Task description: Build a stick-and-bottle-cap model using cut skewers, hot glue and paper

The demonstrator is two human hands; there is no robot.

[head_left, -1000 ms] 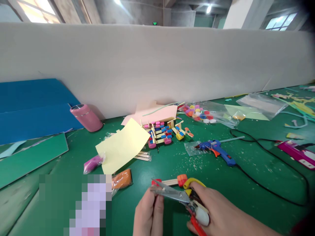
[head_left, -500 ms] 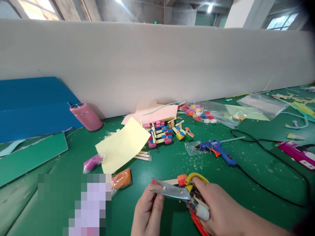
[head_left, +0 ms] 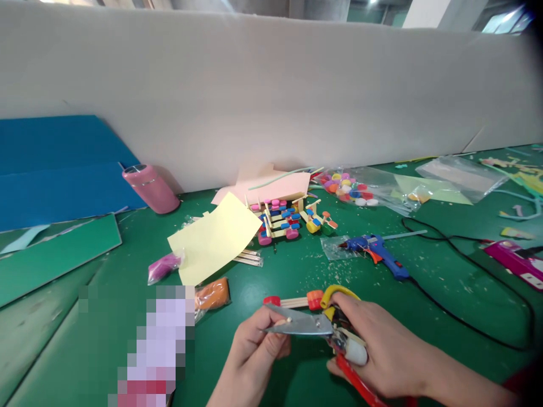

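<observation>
My right hand [head_left: 377, 339] grips scissors [head_left: 307, 324] with one yellow and one red handle. Their blades are parted and point left. Between the blades shows the tip of a thin wooden stick [head_left: 283, 323], pinched by the thumb and forefinger of my left hand [head_left: 257, 342]. A white rounded piece [head_left: 356, 351] and a bit of wood sit within my right hand's grasp, partly hidden by the scissors. Just beyond the blades, wooden sticks with red and orange caps at their ends form a small frame [head_left: 293, 303] on the green table [head_left: 280, 277].
Small wheeled stick models [head_left: 280, 220] stand farther back beside yellow paper [head_left: 216, 237]. A blue glue gun [head_left: 379, 254] with a black cable lies right. Bagged coloured caps [head_left: 345, 186], orange clay [head_left: 212, 294], a pink tumbler [head_left: 151, 189] and a purple power strip [head_left: 515, 263] are around.
The view has tipped downward. My left hand has come away from the capped frame, uncovering its red end. The scissors' red handle has swung outward to the right.
</observation>
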